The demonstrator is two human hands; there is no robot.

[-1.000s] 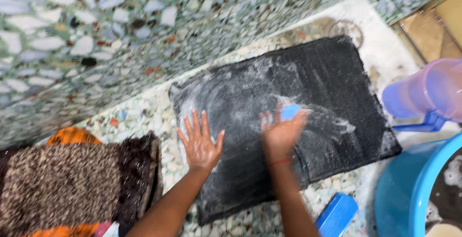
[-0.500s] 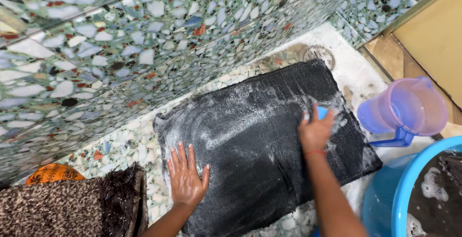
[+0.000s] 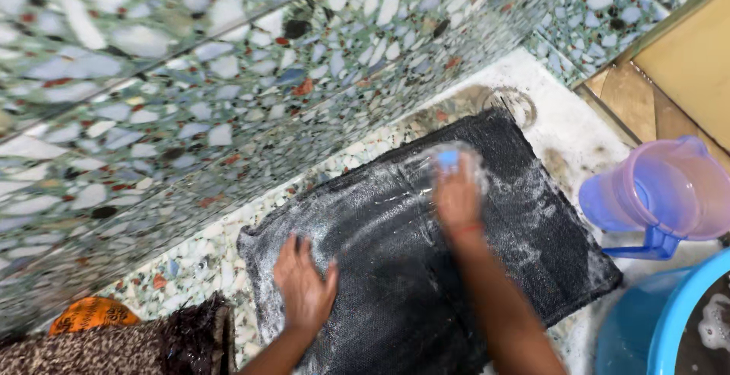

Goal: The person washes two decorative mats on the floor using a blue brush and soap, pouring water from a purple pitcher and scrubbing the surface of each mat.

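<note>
A dark wet cloth [image 3: 525, 230], streaked with white soap suds, lies flat on the speckled terrazzo floor [image 3: 205, 257]. My left hand [image 3: 304, 287] presses flat on the cloth's near left part, fingers spread. My right hand [image 3: 456, 192] is blurred with motion over the cloth's far middle and grips a small blue scrubbing brush [image 3: 449, 158], its tip showing past my fingers.
A purple plastic jug [image 3: 661, 196] stands to the right of the cloth. A blue tub [image 3: 661, 322] of soapy water fills the lower right corner. A brown and orange knitted cloth [image 3: 99, 341] lies at the lower left. A terrazzo wall [image 3: 228, 63] rises behind, with a floor drain [image 3: 513, 105].
My right hand with the brush has swept from the cloth's right side toward its far middle. The left hand stays pressed on the cloth. The view has shifted.
</note>
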